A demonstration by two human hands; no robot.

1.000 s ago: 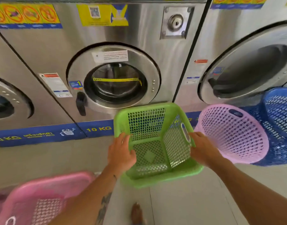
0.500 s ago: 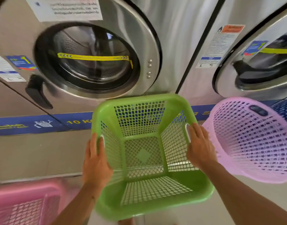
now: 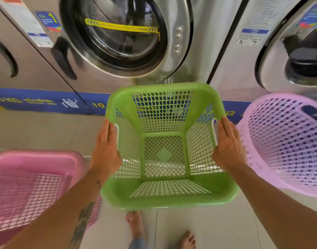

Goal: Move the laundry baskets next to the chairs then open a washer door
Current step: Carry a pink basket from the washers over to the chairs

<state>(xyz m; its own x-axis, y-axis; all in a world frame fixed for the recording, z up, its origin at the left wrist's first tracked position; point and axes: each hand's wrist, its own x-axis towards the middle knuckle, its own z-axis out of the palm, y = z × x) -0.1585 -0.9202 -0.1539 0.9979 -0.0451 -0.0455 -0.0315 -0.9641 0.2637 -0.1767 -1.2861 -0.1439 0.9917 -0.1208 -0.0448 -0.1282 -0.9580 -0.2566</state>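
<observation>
Green basket point(image 3: 165, 202) is held over the floor point(image 3: 208, 229), in front of the middle washer door point(image 3: 174, 56), which is closed. Little side room: pink basket point(image 3: 37, 159) just beside on L, lilac basket point(image 3: 283, 150) close on R. Left hand point(image 3: 104, 155) and right hand point(image 3: 229, 150) press its sides w/ flat grip, fingers straight. Only floor shows through its mesh.

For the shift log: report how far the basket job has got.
Done: nothing visibly; no chairs in view. In hand: left hand and right hand press the sides of the green basket. Left: the pink basket and lilac basket wait nearby, and the washer door is shut.
</observation>
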